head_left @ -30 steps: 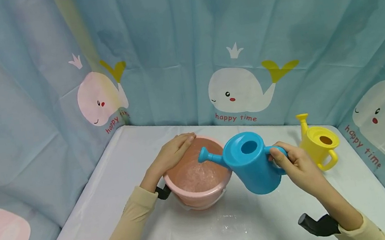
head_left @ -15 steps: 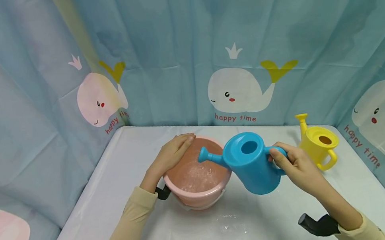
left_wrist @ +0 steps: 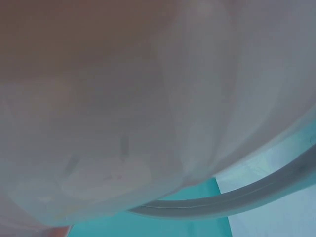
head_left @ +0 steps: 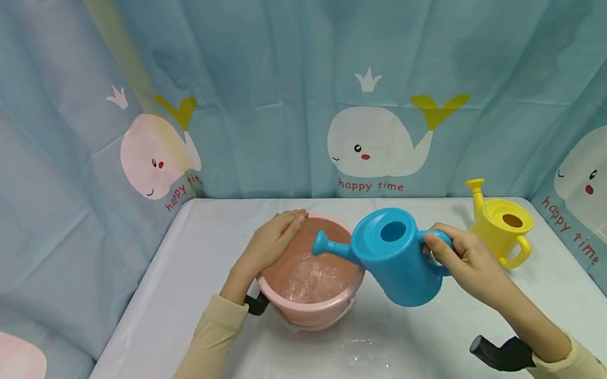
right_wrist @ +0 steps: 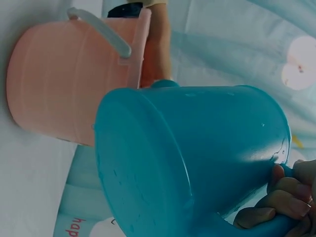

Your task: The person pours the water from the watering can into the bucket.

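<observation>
Only water [head_left: 314,280] shifts below left fingers [head_left: 288,222], together on pink bucket [head_left: 318,306]; right fingers [right_wrist: 289,201] clamp blue can [head_left: 407,274], pouring apparently unfinished.

left hand [head_left: 273,244] extended, fingers [head_left: 287,219] together; right hand [head_left: 468,261] curled in grip; forearms [head_left: 201,357] slant inward

1. I see the round pink plastic bucket [head_left: 313,316] on the white flat table [head_left: 197,253].
2. To its right is the blue plastic watering can [head_left: 407,271], with spout [head_left: 336,248] above the bucket.
3. Further right, behind, stands the yellow plastic watering can [head_left: 496,233].
</observation>
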`<state>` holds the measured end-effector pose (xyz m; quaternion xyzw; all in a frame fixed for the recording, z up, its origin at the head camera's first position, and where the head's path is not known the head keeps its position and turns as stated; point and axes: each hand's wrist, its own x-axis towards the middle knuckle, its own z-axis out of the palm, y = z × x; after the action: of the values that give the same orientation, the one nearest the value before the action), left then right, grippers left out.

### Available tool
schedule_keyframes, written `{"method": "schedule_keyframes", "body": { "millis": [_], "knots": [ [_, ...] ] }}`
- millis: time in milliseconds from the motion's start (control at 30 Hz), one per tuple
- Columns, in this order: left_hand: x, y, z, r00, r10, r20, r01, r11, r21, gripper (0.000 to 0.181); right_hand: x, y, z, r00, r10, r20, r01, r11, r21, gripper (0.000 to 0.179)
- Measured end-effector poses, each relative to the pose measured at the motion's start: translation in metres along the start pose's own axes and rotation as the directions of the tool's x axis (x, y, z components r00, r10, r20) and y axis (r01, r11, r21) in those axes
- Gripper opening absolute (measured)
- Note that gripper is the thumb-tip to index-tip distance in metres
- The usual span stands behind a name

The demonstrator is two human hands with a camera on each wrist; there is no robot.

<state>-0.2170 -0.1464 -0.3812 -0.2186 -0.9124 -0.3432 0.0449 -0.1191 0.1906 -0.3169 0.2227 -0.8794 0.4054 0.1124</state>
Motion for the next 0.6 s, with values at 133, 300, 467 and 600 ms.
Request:
{"method": "schedule_keyframes", "body": {
  "millis": [133, 300, 467, 600],
  "knots": [
    [0.0, -0.0002, 0.0002, 1.0, 0.003, -0.002, -0.003, 1.0, -0.001, 0.053, 0.0, -0.0007, 0.0004, 1.0, -0.002, -0.009, 0.002, 1.0, -0.013, 0.018],
    [-0.0005, -0.0002, 0.0001, 1.0, -0.002, -0.004, 0.002, 1.0, -0.002, 0.054, 0.0007, -0.0001, 0.0008, 1.0, 0.002, -0.012, -0.002, 1.0, -0.024, 0.018],
    [-0.0005, -0.0003, 0.0001, 1.0, -0.009, 0.0, 0.009, 1.0, 0.001, 0.054, 0.0016, 0.0006, 0.0009, 1.0, -0.001, -0.013, 0.001, 0.999, -0.033, 0.019],
    [-0.0001, -0.0004, 0.0005, 1.0, -0.008, 0.0, 0.008, 1.0, 0.002, 0.054, 0.0028, 0.0002, 0.0003, 1.0, -0.007, -0.012, 0.006, 0.999, -0.044, 0.018]
  ]
}}
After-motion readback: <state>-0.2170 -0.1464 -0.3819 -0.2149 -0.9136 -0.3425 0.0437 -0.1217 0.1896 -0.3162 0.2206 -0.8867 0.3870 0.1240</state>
